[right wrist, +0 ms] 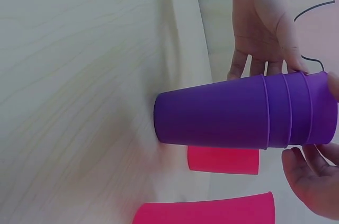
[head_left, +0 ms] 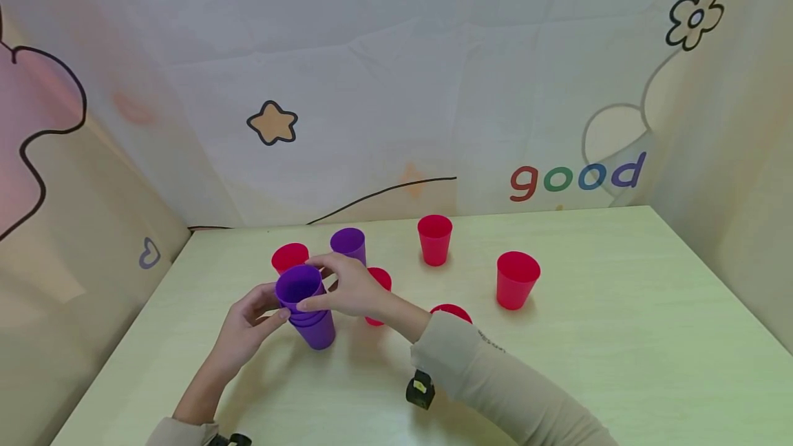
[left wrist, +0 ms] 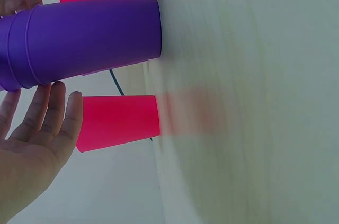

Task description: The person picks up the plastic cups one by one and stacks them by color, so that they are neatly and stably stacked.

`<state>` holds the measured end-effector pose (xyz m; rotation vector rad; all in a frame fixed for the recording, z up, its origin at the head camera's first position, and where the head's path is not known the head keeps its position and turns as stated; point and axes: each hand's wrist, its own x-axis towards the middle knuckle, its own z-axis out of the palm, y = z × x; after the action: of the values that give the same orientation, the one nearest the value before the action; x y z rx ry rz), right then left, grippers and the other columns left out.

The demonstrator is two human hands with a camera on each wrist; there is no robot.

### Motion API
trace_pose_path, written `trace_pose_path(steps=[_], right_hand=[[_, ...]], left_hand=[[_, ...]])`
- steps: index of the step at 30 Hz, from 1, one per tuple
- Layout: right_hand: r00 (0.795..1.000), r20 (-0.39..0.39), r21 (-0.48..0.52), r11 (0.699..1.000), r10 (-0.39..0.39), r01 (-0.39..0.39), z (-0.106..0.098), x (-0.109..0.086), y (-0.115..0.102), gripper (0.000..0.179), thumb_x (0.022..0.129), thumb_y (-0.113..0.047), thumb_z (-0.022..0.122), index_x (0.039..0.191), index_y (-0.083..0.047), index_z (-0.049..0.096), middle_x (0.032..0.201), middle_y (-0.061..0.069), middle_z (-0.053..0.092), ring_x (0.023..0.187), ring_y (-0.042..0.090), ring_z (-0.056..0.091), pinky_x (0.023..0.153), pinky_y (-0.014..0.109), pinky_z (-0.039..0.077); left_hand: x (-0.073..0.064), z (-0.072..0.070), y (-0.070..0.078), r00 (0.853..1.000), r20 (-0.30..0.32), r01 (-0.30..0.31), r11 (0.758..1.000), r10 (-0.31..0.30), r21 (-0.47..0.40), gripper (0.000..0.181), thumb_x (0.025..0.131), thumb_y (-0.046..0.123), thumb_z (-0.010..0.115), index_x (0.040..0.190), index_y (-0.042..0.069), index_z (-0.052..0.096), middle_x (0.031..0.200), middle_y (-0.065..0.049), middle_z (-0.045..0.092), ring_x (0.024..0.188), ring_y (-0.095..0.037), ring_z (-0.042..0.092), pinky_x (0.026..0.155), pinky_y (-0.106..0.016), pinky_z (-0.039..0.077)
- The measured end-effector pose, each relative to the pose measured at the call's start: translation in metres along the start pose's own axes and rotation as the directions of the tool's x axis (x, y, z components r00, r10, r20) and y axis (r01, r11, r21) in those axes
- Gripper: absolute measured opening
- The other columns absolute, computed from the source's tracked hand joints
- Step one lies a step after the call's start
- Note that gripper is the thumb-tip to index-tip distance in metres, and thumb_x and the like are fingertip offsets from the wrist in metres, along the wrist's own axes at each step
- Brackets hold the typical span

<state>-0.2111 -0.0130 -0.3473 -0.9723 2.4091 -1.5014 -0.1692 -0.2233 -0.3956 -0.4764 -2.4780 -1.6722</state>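
A stack of nested purple cups (head_left: pixel 317 334) stands upright on the table at left of centre, its rims showing as rings in the right wrist view. My left hand (head_left: pixel 240 336) holds the stack from the left near the rims, thumb in front and fingers on the far side. The right hand (head_left: pixel 352 288) grips the uppermost purple cup (head_left: pixel 299 282) from the right, between thumb and fingers. In the left wrist view, fingertips of the left hand (left wrist: pixel 39 144) touch the side of the purple stack (left wrist: pixel 95 33).
Behind the stack are a red cup (head_left: pixel 290 255) and a single purple cup (head_left: pixel 348 241). Other red cups (head_left: pixel 435 239) stand to the right, two partly hidden by my right arm. A printed cloth (head_left: pixel 372 122) backs the pale table (head_left: pixel 619 336).
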Motion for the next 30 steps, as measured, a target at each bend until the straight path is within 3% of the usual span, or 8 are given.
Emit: trace_pose_path(steps=[17,24,30], right_hand=[[0.999,0.024,0.007,0.999,0.031,-0.031,0.002,-0.002,0.002,0.058,0.074,-0.023,0.076,0.125,-0.009,0.052,0.109,-0.002,0.057,0.096,0.009,0.053,0.071,0.018,0.048],[0.999,0.021,-0.033,0.998,0.045,-0.044,-0.004,-0.007,-0.003,0.060,0.075,-0.025,0.075,0.127,-0.006,0.051,0.116,0.004,0.056,0.101,0.016,0.054,0.073,0.019,0.047],[0.997,0.009,0.003,0.997,0.072,-0.072,-0.013,-0.015,-0.008,0.063,0.076,-0.025,0.074,0.129,-0.005,0.048,0.124,0.006,0.053,0.106,0.019,0.053,0.076,0.019,0.047]], left_hand=[[-0.001,0.000,0.002,1.000,0.001,0.008,1.000,-0.008,0.023,0.041,0.087,0.013,0.061,0.125,0.004,0.049,0.110,0.002,0.058,0.096,-0.008,0.056,0.078,-0.026,0.048],[-0.001,0.001,0.001,1.000,-0.002,-0.009,1.000,0.009,0.015,0.040,0.087,0.011,0.061,0.124,0.002,0.049,0.108,0.005,0.058,0.095,-0.007,0.056,0.077,-0.025,0.049],[-0.001,0.001,0.001,1.000,-0.010,-0.015,1.000,0.015,0.016,0.040,0.087,0.011,0.061,0.124,0.002,0.049,0.107,0.007,0.059,0.095,-0.006,0.056,0.077,-0.024,0.049]])
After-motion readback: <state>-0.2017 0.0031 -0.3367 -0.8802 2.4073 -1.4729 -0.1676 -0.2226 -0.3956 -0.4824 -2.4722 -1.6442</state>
